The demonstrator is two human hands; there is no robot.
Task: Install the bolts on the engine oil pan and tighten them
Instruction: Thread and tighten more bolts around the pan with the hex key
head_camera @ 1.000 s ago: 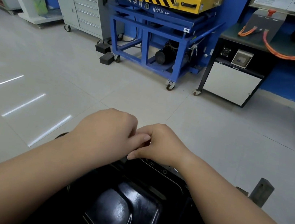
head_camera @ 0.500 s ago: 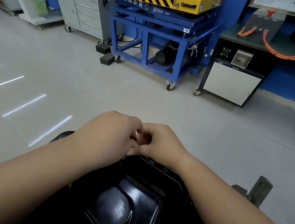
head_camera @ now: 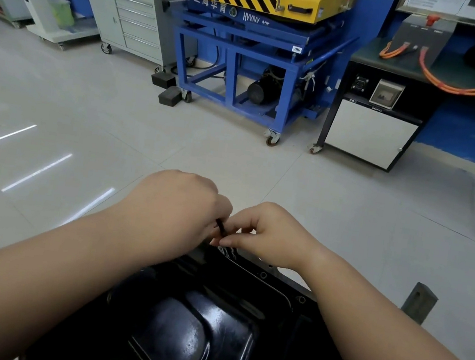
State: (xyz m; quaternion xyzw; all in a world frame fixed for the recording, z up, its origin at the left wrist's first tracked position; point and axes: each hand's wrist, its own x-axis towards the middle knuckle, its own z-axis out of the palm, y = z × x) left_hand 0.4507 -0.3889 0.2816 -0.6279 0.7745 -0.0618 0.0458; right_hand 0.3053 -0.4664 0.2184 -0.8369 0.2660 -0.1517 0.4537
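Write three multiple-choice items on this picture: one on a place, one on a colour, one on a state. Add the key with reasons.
1. Where do the left hand and right hand meet?
A. over the far rim of the oil pan
B. over its middle
C. off to its left side

2. What colour is the oil pan?
A. yellow
B. black
C. white

3. What are the fingertips doing?
A. lying flat on the pan
B. pinching a small dark bolt
C. gripping a wrench

Key:
1 A: the hands are above the rim farthest from the camera.
2 B: the pan is glossy black.
3 B: a slim dark bolt shows between the curled fingers of both hands.
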